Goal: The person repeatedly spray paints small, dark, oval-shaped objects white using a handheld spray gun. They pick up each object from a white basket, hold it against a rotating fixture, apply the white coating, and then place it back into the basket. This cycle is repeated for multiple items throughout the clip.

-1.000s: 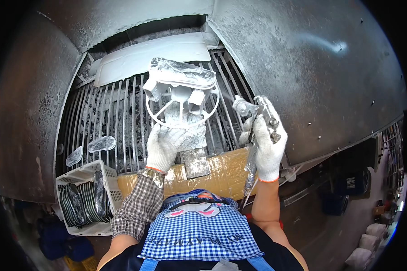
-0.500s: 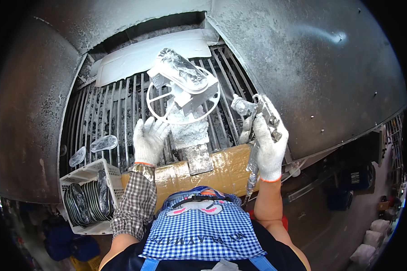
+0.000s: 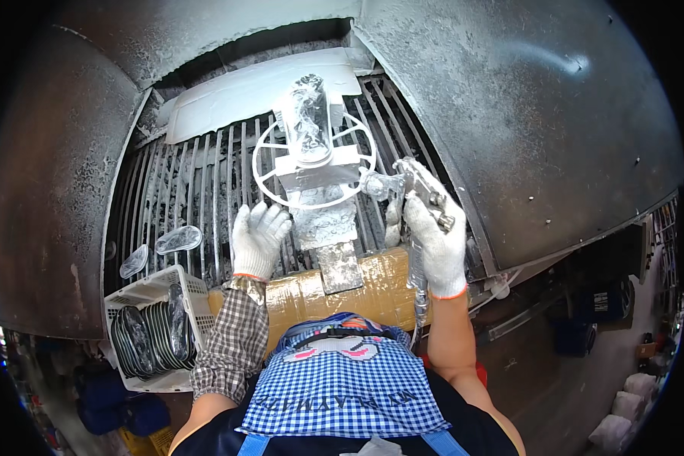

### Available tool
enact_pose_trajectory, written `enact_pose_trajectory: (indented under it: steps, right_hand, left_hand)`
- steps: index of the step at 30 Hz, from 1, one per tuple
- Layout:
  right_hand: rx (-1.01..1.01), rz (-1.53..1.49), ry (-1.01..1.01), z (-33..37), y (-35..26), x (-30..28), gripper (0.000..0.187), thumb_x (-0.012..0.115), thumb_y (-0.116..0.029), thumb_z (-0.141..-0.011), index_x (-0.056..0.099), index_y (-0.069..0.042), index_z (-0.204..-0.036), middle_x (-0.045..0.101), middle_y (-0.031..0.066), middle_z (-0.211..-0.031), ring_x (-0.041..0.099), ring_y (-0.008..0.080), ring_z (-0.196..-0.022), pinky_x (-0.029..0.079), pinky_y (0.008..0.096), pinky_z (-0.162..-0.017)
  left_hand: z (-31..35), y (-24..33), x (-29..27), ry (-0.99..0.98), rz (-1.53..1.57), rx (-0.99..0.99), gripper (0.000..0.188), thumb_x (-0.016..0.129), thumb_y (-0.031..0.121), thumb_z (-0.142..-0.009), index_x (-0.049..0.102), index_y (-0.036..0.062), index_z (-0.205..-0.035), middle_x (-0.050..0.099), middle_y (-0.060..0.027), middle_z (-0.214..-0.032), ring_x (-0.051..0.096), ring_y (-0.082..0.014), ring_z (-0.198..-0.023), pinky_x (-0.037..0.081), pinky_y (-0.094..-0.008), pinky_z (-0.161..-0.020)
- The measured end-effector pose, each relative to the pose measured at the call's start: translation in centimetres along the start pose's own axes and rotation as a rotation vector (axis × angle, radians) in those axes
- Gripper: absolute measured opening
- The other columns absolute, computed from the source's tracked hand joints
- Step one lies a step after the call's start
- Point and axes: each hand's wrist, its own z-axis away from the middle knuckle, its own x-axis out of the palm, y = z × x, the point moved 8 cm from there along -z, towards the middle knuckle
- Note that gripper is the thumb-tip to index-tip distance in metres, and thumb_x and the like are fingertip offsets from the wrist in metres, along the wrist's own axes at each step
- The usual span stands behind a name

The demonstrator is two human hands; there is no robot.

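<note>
A long rounded piece wrapped in crinkled clear film [image 3: 309, 121] sits on a white block [image 3: 319, 173] above a white spoked wheel [image 3: 311, 206]. The wheel stands over a paint-crusted support [image 3: 340, 266]. My right hand [image 3: 437, 247], in a white knit glove, is wrapped round a silvery, paint-caked spray gun [image 3: 381, 185]; its nozzle points left toward the block. A hose hangs below that hand. My left hand [image 3: 257, 242], gloved too, has its fingers spread near the wheel's lower left rim, holding nothing.
Metal slats [image 3: 213, 175] form the bed between dark booth walls [image 3: 539, 137]. A white plastic basket [image 3: 204, 308] of upright oval pieces stands at the left, with two loose oval plates [image 3: 178, 239] beside it. A white-coated sheet [image 3: 235, 95] lies behind; a tape-covered brown board [image 3: 292, 292] runs along the front.
The wheel has turned, swinging the wrapped piece from slanted to nearly straight away from me. My right hand has moved the spray gun left, closer to the wheel. My left hand stays open.
</note>
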Motion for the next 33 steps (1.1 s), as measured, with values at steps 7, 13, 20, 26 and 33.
enact_pose_trajectory:
  steps: [7, 13, 20, 26, 33]
  right_hand:
    - [-0.007, -0.001, -0.019, -2.5, 1.4, 1.5, 0.051, 0.066, -0.011, -0.106, 0.054, 0.003, -0.153, 0.075, 0.0059, -0.120, 0.067, 0.0062, -0.087, 0.056, 0.0235, -0.072]
    - [-0.129, -0.027, 0.092, -4.0, 1.5, 0.9, 0.052, 0.065, -0.012, -0.108, 0.050, 0.004, -0.155, 0.071, 0.0036, -0.100, 0.062, 0.0047, -0.079, 0.053, 0.0220, -0.067]
    - [-0.214, 0.088, 0.231, -3.3, -0.8, -0.1, 0.053, 0.064, -0.008, -0.108, 0.047, 0.004, -0.156, 0.068, 0.0036, -0.097, 0.060, 0.0056, -0.075, 0.052, 0.0219, -0.062]
    - [-0.195, 0.140, 0.125, -3.1, 0.3, 1.2, 0.055, 0.066, -0.005, -0.105, 0.048, 0.006, -0.155, 0.068, 0.0026, -0.099, 0.058, 0.0046, -0.071, 0.049, 0.0209, -0.063]
    - [-0.206, 0.265, -0.055, -2.1, 0.4, 4.8, 0.056, 0.066, -0.005, -0.104, 0.049, 0.005, -0.157, 0.069, 0.0005, -0.093, 0.057, 0.0034, -0.073, 0.049, 0.0211, -0.066]
  left_hand:
    - [1.8, -3.5, 1.1, -0.076, -0.014, -0.138, 0.062, 0.056, 0.052, -0.107, 0.054, -0.0023, -0.138, 0.061, -0.0269, -0.135, 0.063, -0.0421, -0.123, 0.053, -0.0539, -0.104]
    - [2.3, -4.7, 2.5, -0.158, 0.018, -0.159, 0.072, 0.059, 0.051, -0.106, 0.045, -0.0043, -0.150, 0.059, -0.0275, -0.139, 0.063, -0.0419, -0.123, 0.054, -0.0540, -0.105]
    - [3.0, -3.5, 3.8, -0.217, 0.082, -0.111, 0.041, 0.064, 0.045, -0.105, 0.067, 0.0072, -0.121, 0.066, -0.0226, -0.131, 0.065, -0.0396, -0.120, 0.054, -0.0539, -0.104]
    - [3.3, -1.0, 4.7, -0.235, 0.065, -0.018, 0.046, 0.063, 0.042, -0.105, 0.063, 0.0042, -0.131, 0.065, -0.0249, -0.137, 0.064, -0.0388, -0.122, 0.052, -0.0522, -0.106]
    - [2.4, 0.7, 3.9, -0.216, 0.011, 0.047, 0.064, 0.054, 0.047, -0.109, 0.051, -0.0038, -0.146, 0.058, -0.0263, -0.151, 0.062, -0.0394, -0.128, 0.053, -0.0510, -0.107]
